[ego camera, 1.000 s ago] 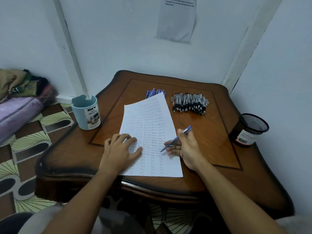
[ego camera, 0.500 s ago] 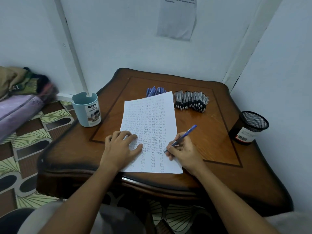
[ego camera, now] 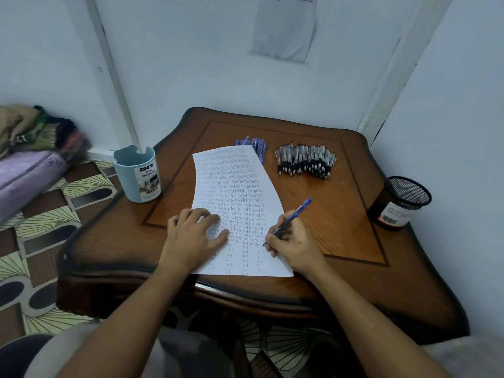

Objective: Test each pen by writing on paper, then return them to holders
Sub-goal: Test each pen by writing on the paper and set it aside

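On a dark wooden table [ego camera: 341, 230] pushed into a pale-walled corner, a sheet of paper [ego camera: 240, 186] lay lengthwise, filled with rows of "Test". Beyond its far edge sat a small cluster of blue pens [ego camera: 255, 145], partly under the sheet, and just right of that a bigger pile of black-and-silver pens [ego camera: 305, 160]. Light blue holder [ego camera: 137, 174], labelled "DIY Desk Organizer", stood at the table's left edge; black mesh holder [ego camera: 399, 203] stood at the right edge, near the wall. Patterned floor covering [ego camera: 49, 203] and a heap of fabric [ego camera: 32, 148] showed at left, 1 paper notice [ego camera: 283, 25] on the wall.

Left hand [ego camera: 195, 236] lay flat on the paper's lower left, fingers spread and pressing it down. Right hand [ego camera: 293, 245] pinched a blue pen [ego camera: 289, 221] in a writing grip, tip on the sheet near its right edge, cap end tilted up and away to the right.
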A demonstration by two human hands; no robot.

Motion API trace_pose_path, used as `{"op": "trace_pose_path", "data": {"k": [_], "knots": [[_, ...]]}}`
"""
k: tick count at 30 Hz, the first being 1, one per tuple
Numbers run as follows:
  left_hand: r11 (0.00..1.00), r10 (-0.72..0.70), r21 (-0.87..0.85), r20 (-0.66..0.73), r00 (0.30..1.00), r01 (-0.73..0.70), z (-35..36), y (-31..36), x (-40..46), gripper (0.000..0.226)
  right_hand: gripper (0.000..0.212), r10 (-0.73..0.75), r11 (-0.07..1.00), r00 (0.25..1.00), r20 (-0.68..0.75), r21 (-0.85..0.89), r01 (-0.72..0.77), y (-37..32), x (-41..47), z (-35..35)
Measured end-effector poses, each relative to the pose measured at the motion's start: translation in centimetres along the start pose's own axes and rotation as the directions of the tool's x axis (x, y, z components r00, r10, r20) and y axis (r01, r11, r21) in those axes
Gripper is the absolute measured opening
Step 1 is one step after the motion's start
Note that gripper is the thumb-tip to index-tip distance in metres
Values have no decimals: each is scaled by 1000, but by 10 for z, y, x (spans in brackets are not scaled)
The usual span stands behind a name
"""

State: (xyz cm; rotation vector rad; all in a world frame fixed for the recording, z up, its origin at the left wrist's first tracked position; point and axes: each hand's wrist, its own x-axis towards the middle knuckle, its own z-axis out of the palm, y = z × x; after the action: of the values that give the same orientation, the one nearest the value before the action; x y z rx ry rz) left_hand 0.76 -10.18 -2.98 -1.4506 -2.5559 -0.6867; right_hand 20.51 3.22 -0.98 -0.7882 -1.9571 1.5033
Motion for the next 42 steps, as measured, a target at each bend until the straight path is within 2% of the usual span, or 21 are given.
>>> {"op": "trace_pose_path", "data": {"k": [3,7,11,18,28,33,36,39,42], "knots": [[1000,0,-2,5,1000,0,0,0,1,55,29,24,998,1000,-7,52,-24,0,1,-2],[1000,10,8,9,1000,-10,0,-2,1,55,27,9,1000,1000,-6,8,-9,-1,0,1],[1000,7,7,21,1000,-7,-1,-2,1,56,27,33,998,999,3,57,-33,-2,0,-3],[1000,-4,-1,4,1000,4,0,0,1,59,27,26,1000,999,37,4,-26,-4,-1,-3],[1000,-1,-5,20,1000,1,0,0,0,58,27,45,997,998,52,57,-48,-6,-2,-5],[1000,-7,-17,4,1000,7,1,0,1,57,28,40,993,999,11,109,-40,-3,0,-7],[1000,-2,-2,-24,1000,2,1,0,1,57,28,33,996,999,-5,81,-33,-1,1,-5],[1000,-7,0,0,1000,7,0,0,0,58,27,14,1000,1000,8,13,-14,0,0,-3],[1000,-1,11,17,1000,1,0,-1,0,59,29,36,999,999,8,15,-36,-1,0,-5]]}}
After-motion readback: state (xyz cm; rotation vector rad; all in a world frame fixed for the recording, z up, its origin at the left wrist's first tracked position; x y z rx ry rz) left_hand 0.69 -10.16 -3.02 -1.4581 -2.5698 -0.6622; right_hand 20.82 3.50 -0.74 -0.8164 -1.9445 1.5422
